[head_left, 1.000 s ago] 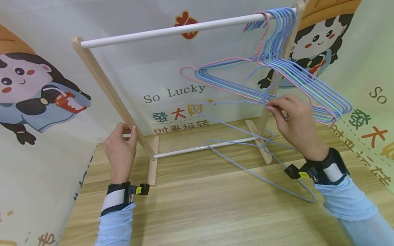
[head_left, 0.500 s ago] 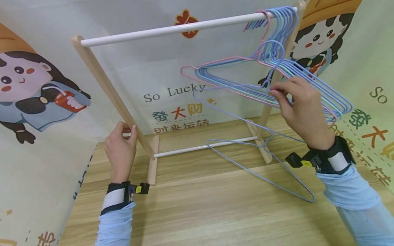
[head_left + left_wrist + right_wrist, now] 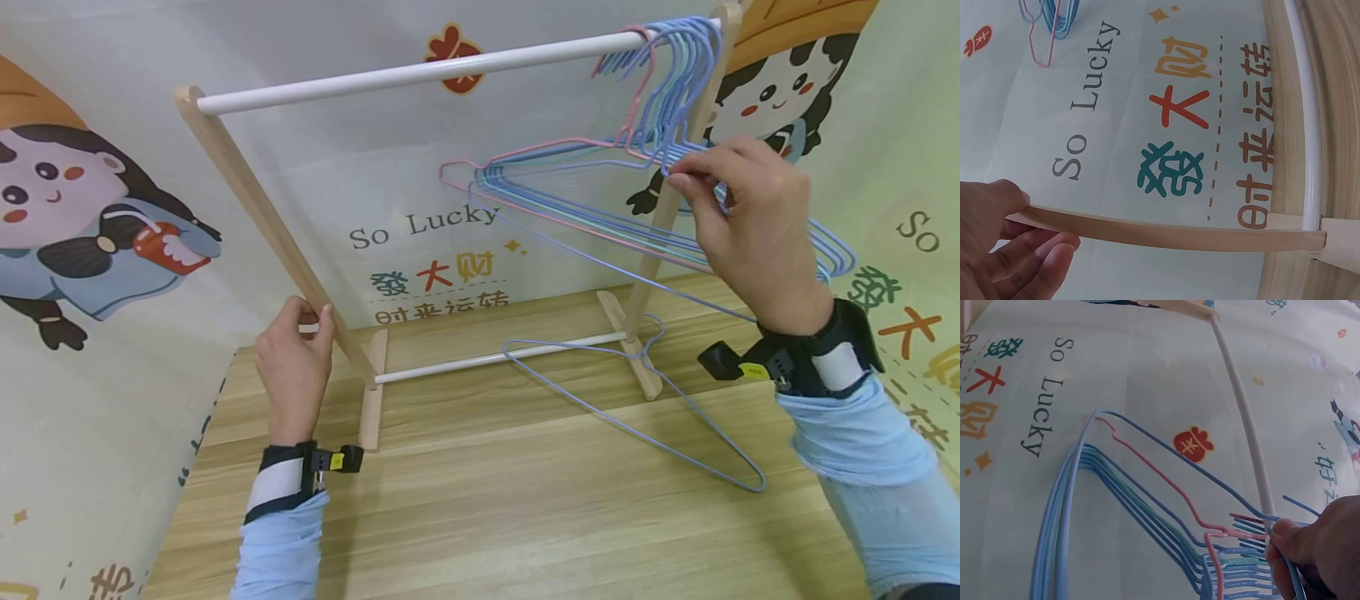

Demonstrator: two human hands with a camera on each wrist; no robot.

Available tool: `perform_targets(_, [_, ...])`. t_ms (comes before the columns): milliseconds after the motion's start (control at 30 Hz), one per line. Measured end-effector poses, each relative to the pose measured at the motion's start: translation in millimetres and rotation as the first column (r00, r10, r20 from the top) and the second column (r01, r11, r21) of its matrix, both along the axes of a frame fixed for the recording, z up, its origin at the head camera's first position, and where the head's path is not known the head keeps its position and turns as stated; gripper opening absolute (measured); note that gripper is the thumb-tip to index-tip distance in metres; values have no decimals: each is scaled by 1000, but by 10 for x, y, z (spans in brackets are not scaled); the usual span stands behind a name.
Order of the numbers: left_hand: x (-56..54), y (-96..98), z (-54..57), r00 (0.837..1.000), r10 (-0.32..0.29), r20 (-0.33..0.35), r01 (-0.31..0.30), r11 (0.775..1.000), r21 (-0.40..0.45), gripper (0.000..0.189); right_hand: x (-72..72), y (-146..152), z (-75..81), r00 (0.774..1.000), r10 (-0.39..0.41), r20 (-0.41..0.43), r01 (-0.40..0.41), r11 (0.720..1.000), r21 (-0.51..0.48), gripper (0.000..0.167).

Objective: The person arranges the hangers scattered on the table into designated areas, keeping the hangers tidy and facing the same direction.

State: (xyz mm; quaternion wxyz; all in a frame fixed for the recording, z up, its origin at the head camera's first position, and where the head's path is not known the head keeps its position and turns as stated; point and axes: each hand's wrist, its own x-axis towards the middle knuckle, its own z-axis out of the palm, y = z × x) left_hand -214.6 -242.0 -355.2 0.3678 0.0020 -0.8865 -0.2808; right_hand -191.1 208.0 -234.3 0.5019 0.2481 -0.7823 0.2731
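My right hand [image 3: 757,229] pinches a blue wire hanger [image 3: 1185,460] at the neck below its hook. The hook is up at the white top rail [image 3: 420,75], in front of the other hooks; whether it rests over the rail I cannot tell. Behind it several blue and green hangers [image 3: 682,75] and a pink hanger [image 3: 555,143] hang bunched at the rail's right end. My left hand [image 3: 295,367] grips the wooden left post [image 3: 255,208] of the rack low down, thumb on one side and fingers on the other in the left wrist view.
Another blue hanger [image 3: 600,412] lies on the wood-grain tabletop [image 3: 480,533], its hook near the rack's right foot [image 3: 637,367]. A white lower bar [image 3: 442,367] joins the feet. Printed sheets [image 3: 330,192] stand behind and at both sides.
My right hand has lifted the blue hanger from below the hanging bunch, bringing its hook up to rail height. My left hand has stayed on the post.
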Motion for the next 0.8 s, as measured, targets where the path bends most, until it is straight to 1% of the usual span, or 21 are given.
perform_targets(233, [-8,-11,-4,1000,0,-2,0,1000,-1,24,-62,10,233,998,-61,7,61,998,-23,13])
perform_targets(333, [-11,-11,-5,1000,-3,-5,3,1000,-6,24,-81,37,305,997,-82,-2,82,996,30,16])
perform_targets(433, [-14,-10,-4,1000,-6,-9,6,1000,-8,24,-97,35,356,996,-91,14,90,995,43,17])
perform_targets(533, [-16,-8,2,1000,-5,-10,5,1000,-5,24,-121,20,392,996,-80,44,78,996,47,19])
perform_targets(633, [-20,-9,8,1000,-5,-12,4,1000,-7,25,-164,5,415,997,-54,46,51,996,71,19])
perform_targets(700, [-18,-8,8,1000,-8,-12,8,1000,-7,24,-191,-10,417,998,-38,49,34,995,90,19])
perform_targets(800, [-8,-12,-2,1000,-5,-10,5,1000,-2,24,-236,-56,393,996,-29,79,22,996,92,16])
